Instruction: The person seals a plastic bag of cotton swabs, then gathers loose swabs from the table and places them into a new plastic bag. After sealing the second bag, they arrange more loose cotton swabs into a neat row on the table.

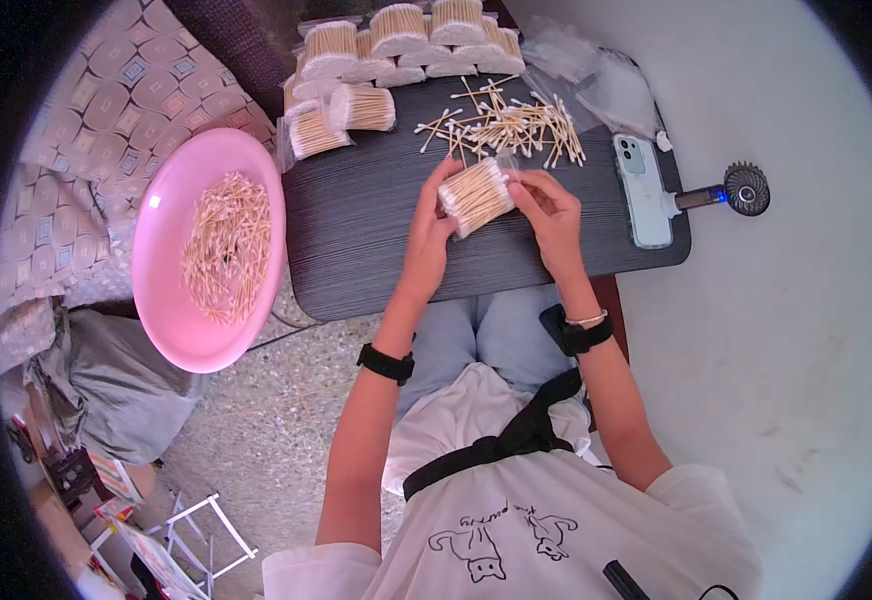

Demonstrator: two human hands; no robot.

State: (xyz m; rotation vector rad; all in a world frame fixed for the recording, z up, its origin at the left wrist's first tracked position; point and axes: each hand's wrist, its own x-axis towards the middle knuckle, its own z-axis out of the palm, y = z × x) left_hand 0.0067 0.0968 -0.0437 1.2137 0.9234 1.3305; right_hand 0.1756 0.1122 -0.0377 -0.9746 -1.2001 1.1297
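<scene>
Between my two hands is a clear plastic bag packed with cotton swabs point(476, 196), held above the dark table. My left hand point(430, 222) is closed around the bag's left side. On the other side, my right hand point(552, 215) pinches the bag's right end with thumb and fingers. Just beyond the bag lies a loose heap of cotton swabs point(516, 125) with white tips and wooden sticks. Two filled bags of swabs point(363, 107) rest on the table to the left of the heap.
Filled swab bags point(396, 32) are stacked along the table's point(356, 240) back edge. Empty clear bags point(618, 95) lie at the back right, near a phone point(642, 190) and small fan point(746, 189). A pink basin point(146, 270) with loose swabs stands to the left.
</scene>
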